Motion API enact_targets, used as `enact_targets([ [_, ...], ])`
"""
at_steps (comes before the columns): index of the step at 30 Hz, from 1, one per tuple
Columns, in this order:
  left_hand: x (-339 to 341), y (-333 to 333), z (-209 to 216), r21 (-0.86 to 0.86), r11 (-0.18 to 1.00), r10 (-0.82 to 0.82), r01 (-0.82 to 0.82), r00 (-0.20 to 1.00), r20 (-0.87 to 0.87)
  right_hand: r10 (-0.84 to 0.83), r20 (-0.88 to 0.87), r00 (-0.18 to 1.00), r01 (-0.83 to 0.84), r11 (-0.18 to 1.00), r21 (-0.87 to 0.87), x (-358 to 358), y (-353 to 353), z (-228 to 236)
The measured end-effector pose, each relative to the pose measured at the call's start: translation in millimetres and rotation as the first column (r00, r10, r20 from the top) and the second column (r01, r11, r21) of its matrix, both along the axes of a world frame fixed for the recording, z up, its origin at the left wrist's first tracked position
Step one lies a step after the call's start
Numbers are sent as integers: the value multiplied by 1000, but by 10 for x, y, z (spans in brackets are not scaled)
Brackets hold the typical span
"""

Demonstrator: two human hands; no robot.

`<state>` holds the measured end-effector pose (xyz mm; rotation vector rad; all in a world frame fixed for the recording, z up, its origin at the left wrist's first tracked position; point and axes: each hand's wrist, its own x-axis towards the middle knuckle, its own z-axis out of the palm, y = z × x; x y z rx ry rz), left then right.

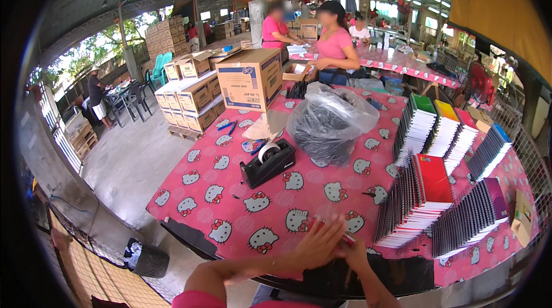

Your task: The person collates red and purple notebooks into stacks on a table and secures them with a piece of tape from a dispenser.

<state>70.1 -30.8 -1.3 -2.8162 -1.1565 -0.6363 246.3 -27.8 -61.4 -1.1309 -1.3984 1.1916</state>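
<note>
At the six o'clock edge of the tabletop [230, 193], both hands work one slim red item [347, 238], possibly a pen or marker. The left hand [313, 245] lies with fingers spread over it; the right hand [357, 250] appears closed on its end. Judgement: the item is being prepared or opened; the next move calls for a steady two-handed grip. Tape dispenser [268, 162] at eleven o'clock. Cardboard box [248, 79] beyond, contents hidden. Clear plastic bag [330, 121] at twelve holds dark material. Spiral notebooks [425, 193] stand at two o'clock.
</note>
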Motion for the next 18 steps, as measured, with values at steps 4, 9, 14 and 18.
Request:
enact_targets([
  [4,-56,-95,-80,35,996,-87,88,996,-19,-52,-24,998,53,998,38,-6,64,165],
  [9,55,175,157,78,997,9,-5,998,-58,-71,46,996,67,994,85,77,165,86],
  [14,-8,128,-286,94,996,-18,12,998,64,-10,153,988,-4,996,86,19,224,-59],
  [18,-9,468,-93,89,990,-113,107,991,67,1,203,979,-16,998,69,62,246,-132],
])
